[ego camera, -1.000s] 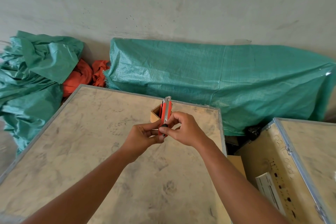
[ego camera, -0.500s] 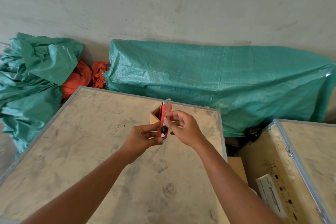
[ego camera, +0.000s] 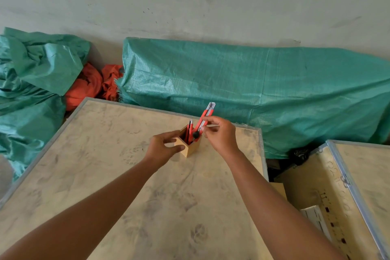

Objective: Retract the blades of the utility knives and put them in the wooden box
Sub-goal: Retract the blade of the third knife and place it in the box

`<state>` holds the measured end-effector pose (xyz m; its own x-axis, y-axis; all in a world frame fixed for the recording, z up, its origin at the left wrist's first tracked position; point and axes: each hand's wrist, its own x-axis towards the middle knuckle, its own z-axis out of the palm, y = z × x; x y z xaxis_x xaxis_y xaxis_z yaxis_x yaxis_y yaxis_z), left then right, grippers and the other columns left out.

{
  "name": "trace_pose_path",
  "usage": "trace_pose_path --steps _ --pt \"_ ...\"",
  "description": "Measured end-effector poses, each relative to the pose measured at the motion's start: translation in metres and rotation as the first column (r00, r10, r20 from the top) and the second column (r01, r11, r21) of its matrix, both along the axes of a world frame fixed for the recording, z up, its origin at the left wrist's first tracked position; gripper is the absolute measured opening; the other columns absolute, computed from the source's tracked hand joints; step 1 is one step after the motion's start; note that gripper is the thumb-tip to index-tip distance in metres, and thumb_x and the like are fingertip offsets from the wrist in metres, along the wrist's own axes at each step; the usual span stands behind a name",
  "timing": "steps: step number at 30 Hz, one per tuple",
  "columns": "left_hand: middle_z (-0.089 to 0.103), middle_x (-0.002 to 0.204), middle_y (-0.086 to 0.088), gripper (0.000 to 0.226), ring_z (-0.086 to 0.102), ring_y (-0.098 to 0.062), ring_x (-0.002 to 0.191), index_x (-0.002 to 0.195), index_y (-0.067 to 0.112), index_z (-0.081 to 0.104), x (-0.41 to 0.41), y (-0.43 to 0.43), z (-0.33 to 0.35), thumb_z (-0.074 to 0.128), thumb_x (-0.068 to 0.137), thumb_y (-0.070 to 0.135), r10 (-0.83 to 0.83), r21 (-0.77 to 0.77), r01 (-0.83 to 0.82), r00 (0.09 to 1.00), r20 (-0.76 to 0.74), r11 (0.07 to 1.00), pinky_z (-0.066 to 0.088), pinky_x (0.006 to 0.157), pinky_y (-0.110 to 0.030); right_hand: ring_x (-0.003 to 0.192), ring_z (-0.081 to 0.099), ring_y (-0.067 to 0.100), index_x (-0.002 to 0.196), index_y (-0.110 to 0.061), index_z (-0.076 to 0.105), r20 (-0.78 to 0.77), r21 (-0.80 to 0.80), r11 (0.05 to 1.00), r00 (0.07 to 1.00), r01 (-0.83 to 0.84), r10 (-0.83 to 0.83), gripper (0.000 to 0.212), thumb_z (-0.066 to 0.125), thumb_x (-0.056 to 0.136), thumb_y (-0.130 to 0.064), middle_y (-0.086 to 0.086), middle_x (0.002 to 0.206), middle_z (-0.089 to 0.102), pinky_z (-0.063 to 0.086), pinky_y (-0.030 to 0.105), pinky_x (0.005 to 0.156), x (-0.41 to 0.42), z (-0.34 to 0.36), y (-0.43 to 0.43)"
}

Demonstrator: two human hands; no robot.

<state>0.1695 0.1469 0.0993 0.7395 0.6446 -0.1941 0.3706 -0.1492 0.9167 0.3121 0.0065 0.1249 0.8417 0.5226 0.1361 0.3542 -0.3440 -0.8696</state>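
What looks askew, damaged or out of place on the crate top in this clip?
Nothing stands out. The wooden box stands upright on the crate lid, steadied by the left hand. The tilted red utility knife is simply held by the right hand, its lower end at the box mouth. Another knife stands inside.

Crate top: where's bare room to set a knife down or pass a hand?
Free: the crate top left of the left hand, and the near stretch between the forearms. Crowded: around the wooden box, where the right hand lowers a utility knife.
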Motion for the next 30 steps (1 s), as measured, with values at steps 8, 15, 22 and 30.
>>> trace_pose_path --steps 8,15,22,30 --pt "0.049 0.143 -0.010 0.089 0.052 -0.028 0.125 0.146 0.014 0.042 0.054 0.027 -0.054 0.085 0.071 0.036 -0.075 0.227 0.153 0.945 -0.317 0.962 0.048 0.102 -0.043 0.093 0.075 0.028 0.120 -0.010 0.076 0.214 -0.105 0.993 0.977 0.048 -0.024 0.031 0.070 0.090 -0.003 0.014 0.111 0.078 0.061 0.037 0.087 0.007 -0.051 0.043" --pt "0.061 0.125 -0.011 0.056 0.060 -0.028 0.109 0.126 0.016 0.064 0.059 0.028 -0.074 0.083 0.073 0.023 -0.105 0.242 0.163 0.966 -0.236 0.956 0.043 0.084 -0.028 0.098 0.072 0.035 0.126 -0.002 0.070 0.190 -0.315 0.944 0.968 -0.096 0.162 0.041 0.073 0.086 0.001 0.019 0.108 0.077 0.059 0.040 0.092 -0.002 -0.086 0.045" --pt "0.057 0.132 -0.012 0.066 0.058 -0.029 0.115 0.135 0.012 0.055 0.060 0.025 -0.078 0.082 0.075 0.020 -0.063 0.230 0.118 0.971 -0.231 0.966 0.047 0.096 -0.035 0.114 0.067 0.034 0.136 -0.003 0.062 0.108 -0.363 0.926 0.982 -0.106 0.155 0.048 0.072 0.089 -0.004 0.020 0.124 0.070 0.053 0.043 0.105 -0.001 -0.089 0.046" --pt "0.053 0.140 -0.011 0.077 0.052 -0.028 0.126 0.143 0.012 0.046 0.053 0.012 -0.072 0.081 0.077 0.026 -0.041 0.223 0.096 0.970 -0.239 0.970 0.044 0.107 -0.039 0.117 0.062 0.030 0.140 -0.012 0.061 0.044 -0.412 0.906 0.991 -0.100 0.129 0.050 0.072 0.091 -0.014 0.016 0.124 0.067 0.049 0.036 0.104 -0.008 -0.076 0.033"
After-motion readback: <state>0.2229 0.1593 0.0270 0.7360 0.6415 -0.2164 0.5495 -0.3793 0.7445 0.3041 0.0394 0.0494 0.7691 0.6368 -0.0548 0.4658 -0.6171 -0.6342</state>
